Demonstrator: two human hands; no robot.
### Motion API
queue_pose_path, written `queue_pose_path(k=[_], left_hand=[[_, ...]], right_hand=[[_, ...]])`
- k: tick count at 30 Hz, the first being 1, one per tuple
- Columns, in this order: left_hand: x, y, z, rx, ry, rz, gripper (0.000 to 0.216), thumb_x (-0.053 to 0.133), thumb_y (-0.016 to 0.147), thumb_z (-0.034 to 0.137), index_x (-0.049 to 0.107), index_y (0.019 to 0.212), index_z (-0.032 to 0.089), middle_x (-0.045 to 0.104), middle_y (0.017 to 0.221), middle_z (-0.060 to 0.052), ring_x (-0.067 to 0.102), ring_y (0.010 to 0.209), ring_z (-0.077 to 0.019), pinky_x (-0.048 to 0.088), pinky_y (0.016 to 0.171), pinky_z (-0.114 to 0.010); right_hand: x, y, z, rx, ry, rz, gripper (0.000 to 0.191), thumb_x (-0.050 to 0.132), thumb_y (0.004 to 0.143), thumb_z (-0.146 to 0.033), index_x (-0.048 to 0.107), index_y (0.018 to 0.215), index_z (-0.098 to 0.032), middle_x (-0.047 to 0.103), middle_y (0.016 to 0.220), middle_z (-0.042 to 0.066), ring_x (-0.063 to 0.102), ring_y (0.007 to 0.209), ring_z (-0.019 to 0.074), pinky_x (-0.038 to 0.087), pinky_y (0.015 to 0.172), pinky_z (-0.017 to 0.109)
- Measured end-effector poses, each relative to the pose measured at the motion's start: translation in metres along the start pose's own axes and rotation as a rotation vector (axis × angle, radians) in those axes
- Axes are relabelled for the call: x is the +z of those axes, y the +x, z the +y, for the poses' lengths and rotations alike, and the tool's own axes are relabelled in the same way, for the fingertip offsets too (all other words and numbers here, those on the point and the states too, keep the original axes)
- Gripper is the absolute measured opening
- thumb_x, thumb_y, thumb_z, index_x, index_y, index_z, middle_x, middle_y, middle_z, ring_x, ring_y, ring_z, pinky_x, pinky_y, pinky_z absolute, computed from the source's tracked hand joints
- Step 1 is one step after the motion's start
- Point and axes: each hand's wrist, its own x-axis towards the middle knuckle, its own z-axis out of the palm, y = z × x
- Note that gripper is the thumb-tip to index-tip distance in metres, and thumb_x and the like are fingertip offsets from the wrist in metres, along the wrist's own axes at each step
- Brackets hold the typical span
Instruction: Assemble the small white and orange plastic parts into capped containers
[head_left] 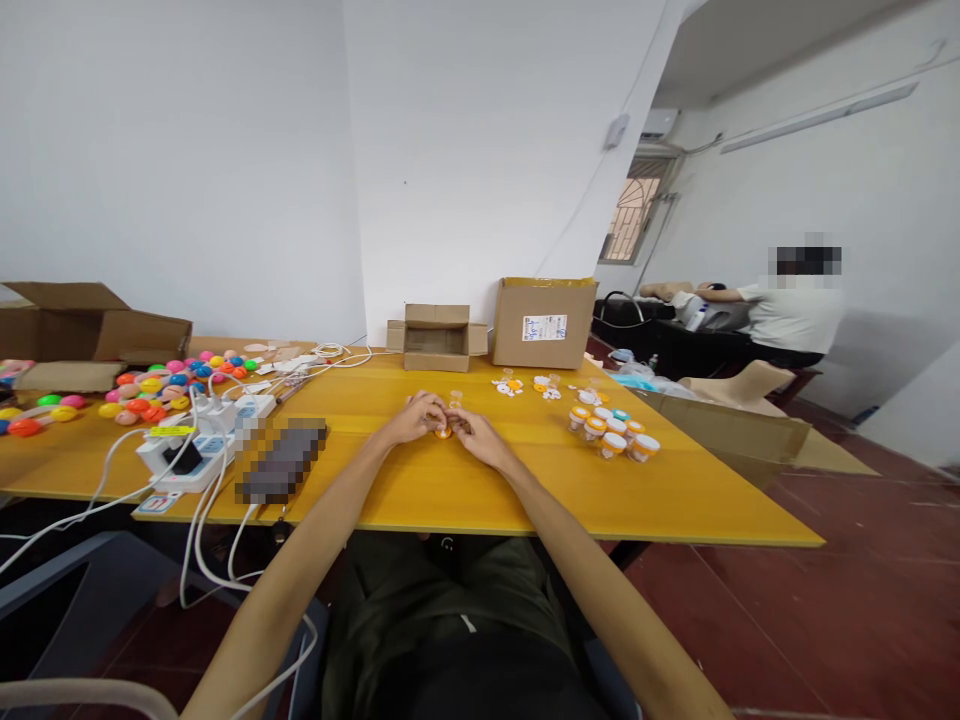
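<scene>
In the head view, my left hand (418, 418) and my right hand (480, 438) meet low over the middle of the table. Both have their fingers bent and pinched around a small round orange-and-white lid (443, 433), partly covered by the fingertips. Just beyond my fingers stands a small clear plastic cup (455, 398). Farther back to the right lie loose white and orange lid pieces (508, 386) in small piles. A cluster of clear jars with orange, white and teal lids (613, 442) stands to the right of my right hand.
An open cardboard box (436, 350) and a taller closed box (545, 335) stand by the wall. To the left are a phone (286, 462), power strips (196, 460) with cables, and colourful plastic balls (150, 390). A seated person (795, 310) is at the far right.
</scene>
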Motion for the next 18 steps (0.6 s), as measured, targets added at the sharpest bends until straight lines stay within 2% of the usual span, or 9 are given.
queue_pose_path(k=[7, 14, 18], left_hand=[[-0.0001, 0.0002, 0.0021, 0.003, -0.006, 0.001, 0.017, 0.058, 0.087, 0.029, 0.074, 0.083, 0.025, 0.064, 0.111, -0.003, 0.048, 0.109, -0.0236, 0.029, 0.104, -0.041], [0.0005, 0.0006, 0.0007, 0.006, -0.017, 0.006, 0.017, 0.058, 0.087, 0.028, 0.074, 0.081, 0.024, 0.064, 0.11, -0.003, 0.048, 0.109, -0.0234, 0.029, 0.104, -0.041], [0.0014, 0.0018, -0.0013, -0.005, -0.005, -0.003, 0.015, 0.059, 0.086, 0.026, 0.073, 0.08, 0.023, 0.064, 0.11, -0.003, 0.048, 0.109, -0.0232, 0.029, 0.104, -0.041]], right_hand=[[-0.0027, 0.0006, 0.0015, 0.007, -0.026, 0.025, 0.034, 0.044, 0.075, -0.006, 0.069, 0.093, -0.02, 0.072, 0.086, 0.003, 0.066, 0.081, 0.0168, 0.053, 0.081, 0.032], [-0.0011, -0.0007, -0.002, 0.001, -0.016, -0.001, 0.031, 0.045, 0.081, -0.01, 0.069, 0.097, -0.021, 0.074, 0.094, 0.003, 0.068, 0.085, 0.0175, 0.053, 0.08, 0.031], [-0.0004, 0.0006, 0.004, 0.004, -0.027, 0.012, 0.032, 0.044, 0.08, -0.009, 0.069, 0.095, -0.021, 0.074, 0.091, 0.003, 0.068, 0.083, 0.0173, 0.053, 0.082, 0.032]])
